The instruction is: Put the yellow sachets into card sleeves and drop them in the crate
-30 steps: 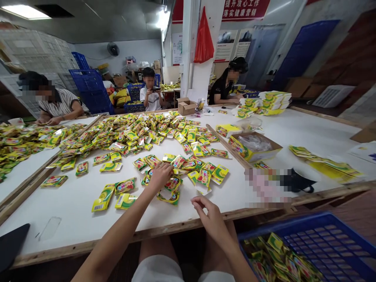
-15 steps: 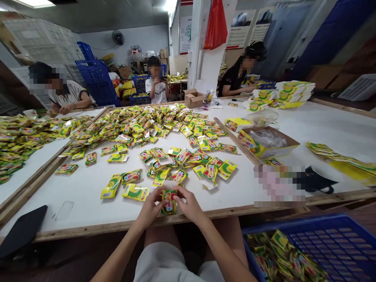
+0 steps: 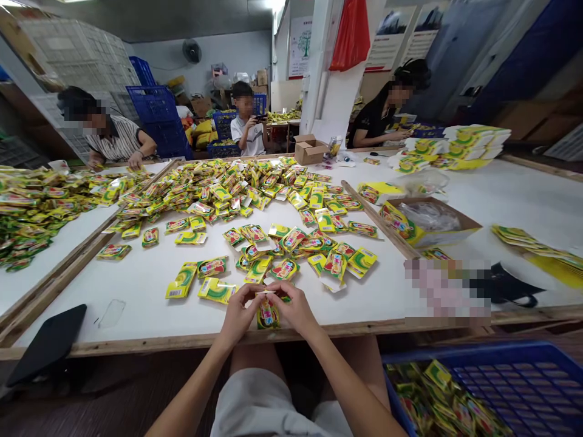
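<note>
One flat yellow-green cardboard packet (image 3: 268,318) is pinched by left hand (image 3: 241,308) and right hand (image 3: 294,308) fingertips at the near wooden table edge (image 3: 159,345). End-closing is presumed in hand; even thumb pressure seems required next.

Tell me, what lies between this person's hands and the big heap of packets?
In the head view, a smaller cluster of packets lies there, with some bare white table showing between it and the heap.
</note>
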The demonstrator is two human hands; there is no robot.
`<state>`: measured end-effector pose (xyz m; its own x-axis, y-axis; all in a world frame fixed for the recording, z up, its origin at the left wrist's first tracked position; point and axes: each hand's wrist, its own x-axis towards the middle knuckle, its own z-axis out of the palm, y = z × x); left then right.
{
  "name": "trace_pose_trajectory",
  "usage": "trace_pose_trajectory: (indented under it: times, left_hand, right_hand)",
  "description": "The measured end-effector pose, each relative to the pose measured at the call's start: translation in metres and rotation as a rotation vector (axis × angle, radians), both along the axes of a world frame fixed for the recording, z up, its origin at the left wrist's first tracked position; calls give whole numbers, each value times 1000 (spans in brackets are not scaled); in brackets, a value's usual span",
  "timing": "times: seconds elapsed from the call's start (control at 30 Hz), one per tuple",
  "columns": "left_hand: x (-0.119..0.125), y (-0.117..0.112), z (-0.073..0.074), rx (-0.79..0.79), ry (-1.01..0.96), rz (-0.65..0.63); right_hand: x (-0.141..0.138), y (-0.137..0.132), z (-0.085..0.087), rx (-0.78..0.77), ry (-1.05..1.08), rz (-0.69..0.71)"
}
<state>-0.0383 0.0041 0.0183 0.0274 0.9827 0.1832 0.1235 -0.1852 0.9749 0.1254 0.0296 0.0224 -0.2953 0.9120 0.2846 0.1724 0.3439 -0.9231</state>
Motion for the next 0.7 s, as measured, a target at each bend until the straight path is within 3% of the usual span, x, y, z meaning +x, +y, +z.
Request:
trace_pose_trajectory:
  times: [0.33,0.57,0.7]
  left_hand:
    - [6,12,3,-56,5,158]
    - [5,1,0,-72,-79,48]
    - [1,-2,4,35,73,55]
  right_hand:
    - [-7,10,14,-105,-69,-51]
    - [-7,-2,3,-145,3,35]
    - [13,-10,16,-74,-76,-10]
